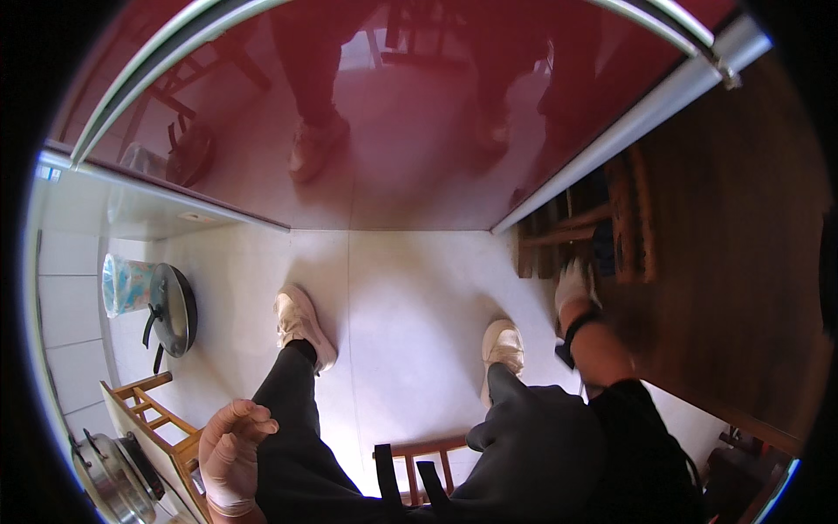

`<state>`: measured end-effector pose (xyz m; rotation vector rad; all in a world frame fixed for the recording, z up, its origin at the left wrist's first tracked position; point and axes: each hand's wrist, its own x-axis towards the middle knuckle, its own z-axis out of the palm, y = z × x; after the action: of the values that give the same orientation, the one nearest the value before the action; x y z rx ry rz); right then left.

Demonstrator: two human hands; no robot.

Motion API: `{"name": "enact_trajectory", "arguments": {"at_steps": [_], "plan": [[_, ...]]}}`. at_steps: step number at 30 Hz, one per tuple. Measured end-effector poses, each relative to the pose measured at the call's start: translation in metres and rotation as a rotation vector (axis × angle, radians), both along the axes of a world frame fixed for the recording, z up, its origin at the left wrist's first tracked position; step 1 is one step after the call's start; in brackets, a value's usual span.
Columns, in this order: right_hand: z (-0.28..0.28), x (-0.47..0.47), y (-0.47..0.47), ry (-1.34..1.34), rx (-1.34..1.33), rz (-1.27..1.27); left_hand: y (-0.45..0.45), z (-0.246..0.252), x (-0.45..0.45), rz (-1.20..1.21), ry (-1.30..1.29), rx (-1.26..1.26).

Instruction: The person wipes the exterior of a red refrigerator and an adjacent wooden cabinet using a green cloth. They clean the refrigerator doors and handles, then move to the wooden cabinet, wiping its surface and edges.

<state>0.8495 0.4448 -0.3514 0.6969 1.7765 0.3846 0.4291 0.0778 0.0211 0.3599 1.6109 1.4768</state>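
Note:
My left hand (230, 452), in a thin pale glove, is raised at the lower left with its fingers loosely bent and nothing held. Just beside it is a small wooden stand (160, 419) with a pale top. On the right, my right hand (575, 287), gloved too and with a black band at the wrist, reaches down beside the dark brown tabletop (727, 295). Its fingers are blurred near a wooden stool or chair frame (569, 226). Dark material (603, 249) shows next to those fingers. Whether they touch or grip anything cannot be seen.
A glossy red panel with silver trim (406, 150) rises in front. At left, a lidded frying pan (175, 311) leans by a bag-lined bin (127, 285). A steel pot (118, 475) stands at lower left. Behind my legs is a wooden chair (419, 452). My shoes (302, 324) are on the pale floor.

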Motion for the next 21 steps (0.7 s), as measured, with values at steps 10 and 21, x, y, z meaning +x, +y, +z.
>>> {"name": "enact_trajectory", "arguments": {"at_steps": [10,21], "plan": [[0.074,0.096,-0.171,0.216,-0.312,-0.246,-0.029,0.006,0.008,-0.066,-0.129,0.212],[0.168,0.193,-0.260,0.349,-0.484,-0.581,-0.041,-0.006,0.019,-0.069,-0.123,0.284]]}}
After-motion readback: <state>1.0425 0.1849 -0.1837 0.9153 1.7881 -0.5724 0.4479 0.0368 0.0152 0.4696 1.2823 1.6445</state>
